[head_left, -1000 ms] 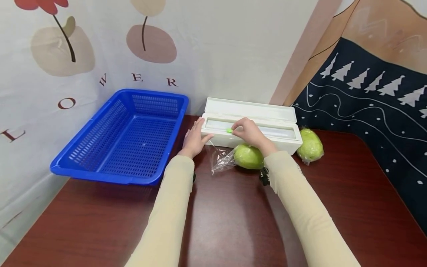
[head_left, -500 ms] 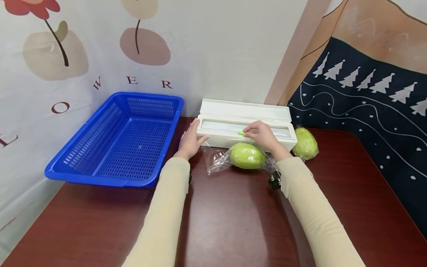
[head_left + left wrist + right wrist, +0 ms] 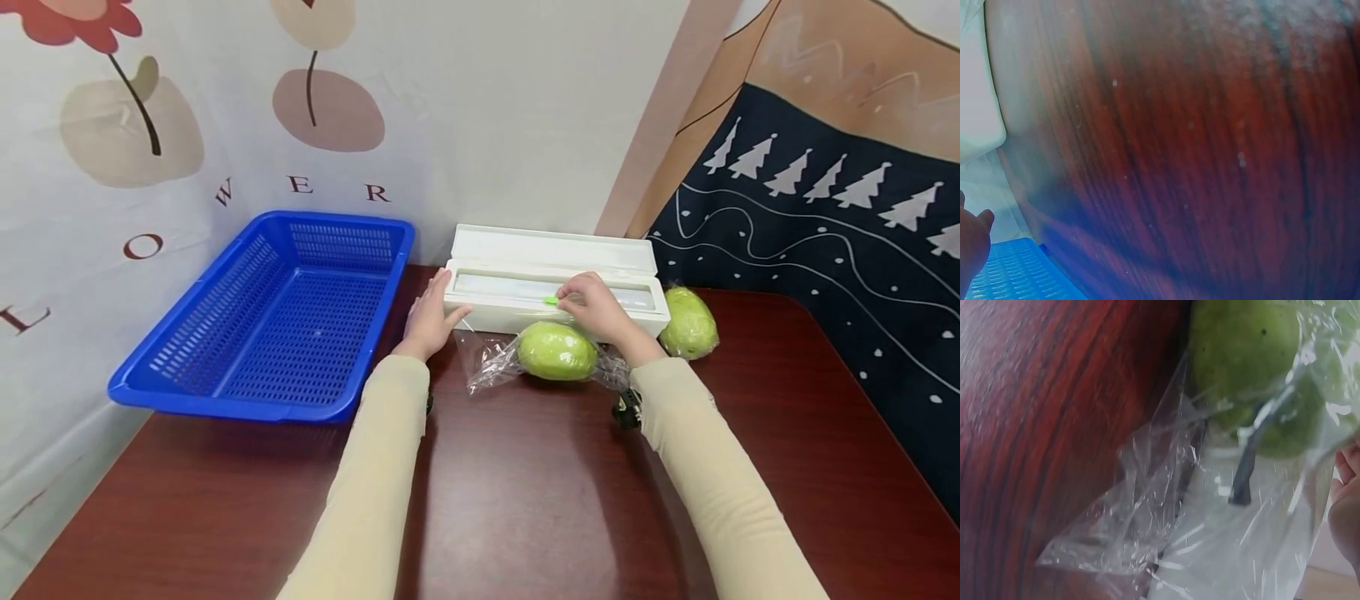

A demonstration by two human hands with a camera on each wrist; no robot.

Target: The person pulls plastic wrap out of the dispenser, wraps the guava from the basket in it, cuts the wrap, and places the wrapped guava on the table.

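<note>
In the head view, a white cling film dispenser [image 3: 487, 315] stands at the back of the table with its lid raised. My right hand [image 3: 596, 307] pinches the small green slide cutter [image 3: 551, 300] on its front edge. My left hand [image 3: 429, 321] rests with straight fingers against the dispenser's left end, thumb at the front. Just in front lies a round green fruit [image 3: 557, 352], like a melon, in clear cling film [image 3: 495, 367] that spreads out at both sides. The right wrist view shows this fruit [image 3: 1241, 356] with a dark stem under the film.
A blue plastic basket [image 3: 360, 367] stands to the left. Another film-wrapped green fruit [image 3: 688, 323] lies by the dispenser's right end. The dark red wooden table [image 3: 517, 492] meets a printed cloth backdrop [image 3: 510, 125] behind.
My right hand has moved right along the dispenser with the slide cutter, uncovering more of the fruit in front. The left hand has stayed at the left end. The head view has shifted slightly.
</note>
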